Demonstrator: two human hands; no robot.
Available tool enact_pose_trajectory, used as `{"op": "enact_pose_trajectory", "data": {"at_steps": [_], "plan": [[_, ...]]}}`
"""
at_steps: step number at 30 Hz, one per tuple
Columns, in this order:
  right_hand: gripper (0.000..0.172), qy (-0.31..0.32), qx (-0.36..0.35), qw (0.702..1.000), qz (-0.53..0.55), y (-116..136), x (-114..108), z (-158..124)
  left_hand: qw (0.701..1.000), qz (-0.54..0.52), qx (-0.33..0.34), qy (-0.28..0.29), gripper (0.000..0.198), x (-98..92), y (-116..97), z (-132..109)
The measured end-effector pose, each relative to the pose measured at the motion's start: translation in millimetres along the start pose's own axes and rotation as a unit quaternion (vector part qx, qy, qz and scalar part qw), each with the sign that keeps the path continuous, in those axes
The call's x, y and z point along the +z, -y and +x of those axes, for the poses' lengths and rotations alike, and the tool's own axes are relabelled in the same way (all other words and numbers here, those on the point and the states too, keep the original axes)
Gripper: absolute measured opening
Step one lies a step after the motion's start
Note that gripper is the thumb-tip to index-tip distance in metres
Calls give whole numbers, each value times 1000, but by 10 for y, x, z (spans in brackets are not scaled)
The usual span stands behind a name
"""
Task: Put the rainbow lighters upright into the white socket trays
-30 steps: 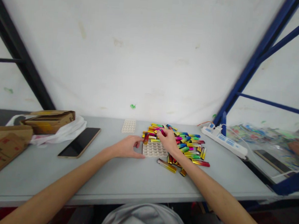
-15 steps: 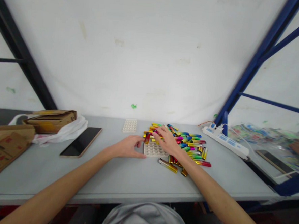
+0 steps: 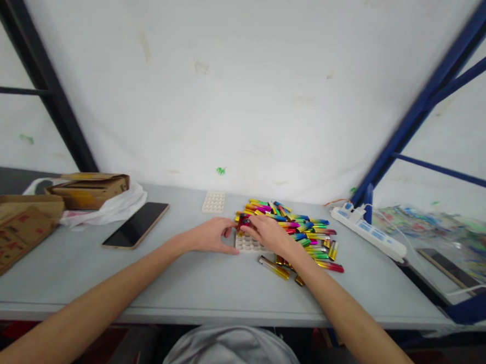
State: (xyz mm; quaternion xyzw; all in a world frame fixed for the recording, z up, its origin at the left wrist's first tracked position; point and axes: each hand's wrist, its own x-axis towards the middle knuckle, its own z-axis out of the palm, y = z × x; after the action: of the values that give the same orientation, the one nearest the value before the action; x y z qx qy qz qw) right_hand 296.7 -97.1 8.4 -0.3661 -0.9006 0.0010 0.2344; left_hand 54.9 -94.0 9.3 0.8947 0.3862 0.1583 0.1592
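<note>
A white tray (image 3: pixel 247 245) with rows of round holes lies on the table. My left hand (image 3: pixel 211 235) grips its left end, thumb along the front corner and the other fingers bent near the back corner. Over the tray, my right hand (image 3: pixel 267 232) has its fingertips closed on a shiny red lighter (image 3: pixel 245 221). Beside it, another reddish lighter stands at the tray's back left corner; the fingers partly hide both. Many metallic coloured lighters (image 3: pixel 306 227) lie in a loose heap behind and right of the tray. A silver and gold one (image 3: pixel 274 267) lies in front.
A second white holed tray (image 3: pixel 214 202) lies near the wall. At left are a dark phone (image 3: pixel 136 225), a white plastic bag (image 3: pixel 115 210) and cardboard boxes (image 3: pixel 92 190). A white power strip (image 3: pixel 369 232) lies at right, by the blue metal frame (image 3: pixel 416 110).
My right hand has come slightly down and toward the tray's left end, bringing a red lighter beside the one standing there. My left hand keeps its place at the tray.
</note>
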Motion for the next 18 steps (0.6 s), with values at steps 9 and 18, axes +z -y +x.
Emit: {"op": "enact_pose_trajectory", "data": {"at_steps": [9, 18], "plan": [[38, 6, 11, 997, -72, 35, -160, 54, 1000, 20, 2, 11, 54, 1, 20, 6], [17, -97, 106, 989, -33, -871, -521, -329, 1000, 13, -12, 18, 58, -63, -60, -11]]}}
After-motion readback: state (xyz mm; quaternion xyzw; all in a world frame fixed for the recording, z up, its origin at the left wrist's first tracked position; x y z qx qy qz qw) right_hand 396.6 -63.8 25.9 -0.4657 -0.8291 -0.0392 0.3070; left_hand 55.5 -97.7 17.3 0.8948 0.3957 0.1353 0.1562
